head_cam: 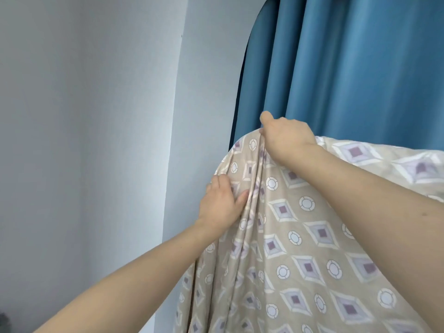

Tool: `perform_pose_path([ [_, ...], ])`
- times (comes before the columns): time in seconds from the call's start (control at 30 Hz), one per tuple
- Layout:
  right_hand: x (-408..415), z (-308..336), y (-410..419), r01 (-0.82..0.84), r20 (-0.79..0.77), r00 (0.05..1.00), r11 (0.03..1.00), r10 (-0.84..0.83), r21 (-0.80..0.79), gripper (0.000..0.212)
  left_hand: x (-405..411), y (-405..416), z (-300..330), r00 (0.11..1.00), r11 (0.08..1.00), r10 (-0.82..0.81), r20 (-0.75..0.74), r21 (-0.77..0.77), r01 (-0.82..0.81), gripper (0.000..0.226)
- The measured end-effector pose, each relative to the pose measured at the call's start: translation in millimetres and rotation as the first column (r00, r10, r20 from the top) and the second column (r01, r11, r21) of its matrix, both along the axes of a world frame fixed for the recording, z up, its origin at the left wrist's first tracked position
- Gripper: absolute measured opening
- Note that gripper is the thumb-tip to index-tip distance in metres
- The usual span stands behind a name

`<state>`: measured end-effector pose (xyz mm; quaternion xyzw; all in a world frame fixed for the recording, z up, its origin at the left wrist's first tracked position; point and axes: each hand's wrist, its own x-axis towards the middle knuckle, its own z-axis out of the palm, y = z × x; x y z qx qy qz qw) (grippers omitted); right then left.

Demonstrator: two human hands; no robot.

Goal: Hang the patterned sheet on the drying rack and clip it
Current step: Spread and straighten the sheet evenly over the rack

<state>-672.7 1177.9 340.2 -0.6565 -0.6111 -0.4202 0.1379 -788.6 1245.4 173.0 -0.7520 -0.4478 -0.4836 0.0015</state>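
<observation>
Draping over a hidden support, the beige cotton sheet printed with purple diamonds and white circles (300, 236) already hangs at head height in front of the blue pleated curtain (348, 68), beside the pale grey wall (84, 116). Its top edge runs off to the right, and the cloth falls in long folds toward the bottom of the view. The drying rack itself cannot be seen; the fabric covers whatever carries it.

The right hand (286, 138) sits at the top left corner of the sheet, fingers curled over the ridge, its grip closed on a gathered fold there. The left hand (222, 205) lies lower on the sheet's left edge, with the thumb against the bunched pleats; whether it pinches the cloth or only presses it I cannot tell.

By my reading, the hanging part is mostly done, and the hands are now straightening or bunching the corner. No clip shows anywhere, so the clipping appears to be still ahead, along with any smoothing of the pleats near the edge.
</observation>
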Motion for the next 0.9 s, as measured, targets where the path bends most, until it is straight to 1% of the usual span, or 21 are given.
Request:
perform_pose_path([
  [0.03,-2.4,1.0,0.4,-0.011,-0.020,1.000,1.000,0.011,0.002,0.014,-1.0,5.0,1.5,0.997,0.995,0.062,-0.052,-0.076,-0.066,0.051],
  [0.07,-4.4,1.9,1.0,-0.021,-0.048,0.999,1.000,0.021,0.005,0.013,-2.4,9.0,2.1,0.988,0.985,0.100,-0.114,-0.126,-0.114,0.055],
  [0.1,-6.0,2.9,1.2,-0.030,-0.085,0.996,0.999,0.031,0.009,0.012,-4.8,12.0,1.7,0.980,0.980,0.108,-0.168,-0.147,-0.133,0.052],
  [0.2,-9.1,7.0,0.5,-0.051,-0.243,0.968,0.998,0.057,0.031,0.009,-14.9,17.7,-0.3,0.963,0.985,0.083,-0.256,-0.124,-0.118,0.032],
  [0.27,-8.7,13.1,-0.7,-0.058,-0.371,0.926,0.998,0.068,0.038,0.007,-22.8,19.0,0.7,0.943,0.982,0.100,-0.319,-0.120,-0.145,0.025],
  [0.33,-7.4,18.0,-1.2,-0.060,-0.451,0.890,0.997,0.070,0.038,0.006,-27.3,19.3,1.5,0.921,0.976,0.070,-0.383,-0.165,-0.143,0.018],
  [0.4,-6.0,19.4,-0.1,-0.048,-0.474,0.879,0.999,0.052,0.019,0.008,-29.3,20.0,2.1,0.930,0.959,-0.003,-0.368,-0.264,-0.101,0.010],
  [0.47,-5.1,20.2,0.9,-0.033,-0.474,0.880,0.998,0.008,-0.045,0.016,-30.6,20.1,3.4,0.945,0.918,-0.068,-0.319,-0.392,-0.067,0.016],
  [0.5,-5.7,21.3,1.1,-0.034,-0.483,0.876,0.994,-0.018,-0.099,0.022,-31.1,20.5,4.0,0.943,0.894,-0.083,-0.324,-0.442,-0.073,0.020],
  [0.53,-6.8,23.0,-0.3,-0.042,-0.501,0.864,0.986,-0.045,-0.162,0.032,-31.3,20.1,4.5,0.931,0.882,-0.083,-0.357,-0.461,-0.098,0.022],
  [0.6,-11.0,26.8,-6.8,-0.074,-0.536,0.838,0.954,-0.098,-0.290,0.059,-31.4,21.1,5.2,0.900,0.894,-0.050,-0.433,-0.422,-0.153,0.021],
  [0.63,-13.2,27.2,-11.0,-0.067,-0.511,0.850,0.937,-0.127,-0.344,0.066,-31.2,21.8,4.8,0.900,0.897,-0.047,-0.434,-0.415,-0.153,0.022],
  [0.67,-13.8,26.0,-12.9,-0.029,-0.445,0.881,0.921,-0.160,-0.387,0.067,-31.4,23.5,3.8,0.909,0.894,-0.067,-0.412,-0.429,-0.128,0.022],
  [0.7,-12.8,24.0,-11.6,0.026,-0.360,0.915,0.915,-0.185,-0.403,0.063,-32.4,25.1,3.1,0.919,0.886,-0.102,-0.381,-0.455,-0.091,0.022],
  [0.77,-9.6,20.5,-7.5,0.114,-0.209,0.957,0.923,-0.201,-0.367,0.045,-36.1,26.1,3.8,0.931,0.853,-0.192,-0.309,-0.521,0.003,0.026],
  [0.83,-8.0,19.4,-2.1,0.126,-0.167,0.967,0.930,-0.193,-0.345,0.038,-40.4,25.3,10.4,0.940,0.790,-0.273,-0.205,-0.606,0.098,0.032],
  [0.9,-8.1,19.1,0.6,0.104,-0.173,0.970,0.930,-0.174,-0.352,0.036,-46.4,23.7,25.4,0.958,0.725,-0.285,-0.037,-0.663,0.190,0.038],
])
